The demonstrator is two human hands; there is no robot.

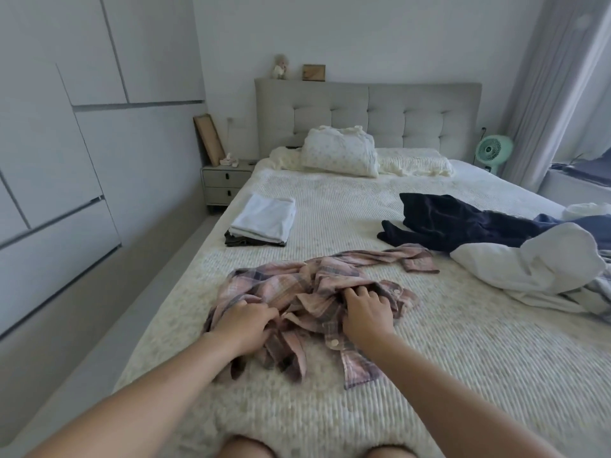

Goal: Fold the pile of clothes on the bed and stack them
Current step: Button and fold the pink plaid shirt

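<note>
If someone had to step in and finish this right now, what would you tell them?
Left hand grips the crumpled pink plaid shirt at its left side; right hand has its fingers curled into the shirt's middle. The shirt lies bunched on the bed, not yet folded.
Done: a folded stack, white on top of something dark, by the bed's left edge.
Left: fold the plaid shirt, then the dark navy garment and the white and blue clothes at the right, and stack them.
</note>
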